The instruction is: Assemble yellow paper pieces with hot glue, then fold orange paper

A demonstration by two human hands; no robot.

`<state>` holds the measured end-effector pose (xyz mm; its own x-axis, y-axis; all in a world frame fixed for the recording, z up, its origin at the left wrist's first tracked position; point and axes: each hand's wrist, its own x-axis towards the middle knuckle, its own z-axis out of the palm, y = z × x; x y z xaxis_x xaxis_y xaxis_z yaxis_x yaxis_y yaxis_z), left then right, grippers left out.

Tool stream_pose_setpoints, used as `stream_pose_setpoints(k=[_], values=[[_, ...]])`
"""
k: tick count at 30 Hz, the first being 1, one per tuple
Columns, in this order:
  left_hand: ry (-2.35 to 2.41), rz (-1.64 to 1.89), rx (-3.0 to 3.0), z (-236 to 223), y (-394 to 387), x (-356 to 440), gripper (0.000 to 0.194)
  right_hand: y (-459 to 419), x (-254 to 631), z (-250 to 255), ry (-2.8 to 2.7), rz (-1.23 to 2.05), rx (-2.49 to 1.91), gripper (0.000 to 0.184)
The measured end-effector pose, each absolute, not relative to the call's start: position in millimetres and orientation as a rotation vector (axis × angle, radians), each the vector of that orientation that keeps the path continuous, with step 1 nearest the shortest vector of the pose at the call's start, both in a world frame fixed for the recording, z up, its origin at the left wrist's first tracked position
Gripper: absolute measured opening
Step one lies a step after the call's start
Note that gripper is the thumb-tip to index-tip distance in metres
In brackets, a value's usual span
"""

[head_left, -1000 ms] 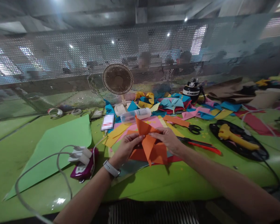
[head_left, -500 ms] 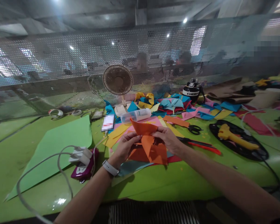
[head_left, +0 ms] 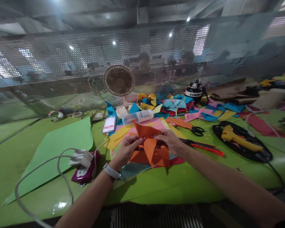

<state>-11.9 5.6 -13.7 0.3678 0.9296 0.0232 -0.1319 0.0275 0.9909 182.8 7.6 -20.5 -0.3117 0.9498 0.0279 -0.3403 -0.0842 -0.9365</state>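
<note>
Both hands pinch a folded piece of orange paper (head_left: 149, 148) in the middle of the head view, held a little above the table. My left hand (head_left: 130, 146), with a white watch (head_left: 111, 171) on its wrist, grips the left side with thumb and fingers. On the right side, my right hand (head_left: 168, 139) presses the paper between thumb and fingertips. One pointed corner stands up at the back and another points down toward me. Beneath lie more orange paper (head_left: 165, 158) and a blue-grey sheet (head_left: 135, 171). Some fingertips are hidden behind the paper.
A clear bottle (head_left: 139, 117) and a small fan (head_left: 119, 81) stand beyond. To the right are scissors (head_left: 198, 131), a red-handled cutting tool (head_left: 207, 148) and a yellow glue gun (head_left: 239, 141) on a black tray. A green sheet (head_left: 59, 148) and a purple power strip (head_left: 85, 177) lie left.
Both hands keep their pinch on the orange paper. Its near point has tilted slightly, and the whole view has shifted a little.
</note>
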Motion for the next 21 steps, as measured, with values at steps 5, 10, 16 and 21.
stream_pose_setpoints(k=[5, 10, 16, 21], values=[[0.792, 0.970, 1.228, -16, 9, -16, 0.022, 9, 184, -20, -1.145, 1.601, -0.757, 0.025], [0.790, 0.949, 1.214, -15, 10, -19, 0.023, 10, 185, -22, -1.119, 1.633, -0.727, 0.017], [0.802, 0.987, 1.278, -12, 10, -22, 0.021, 12, 188, -25, -1.096, 1.676, -0.653, 0.018], [0.786, 0.969, 1.420, -9, 9, -24, 0.021, 15, 190, -25, -1.031, 1.676, -0.633, 0.017]])
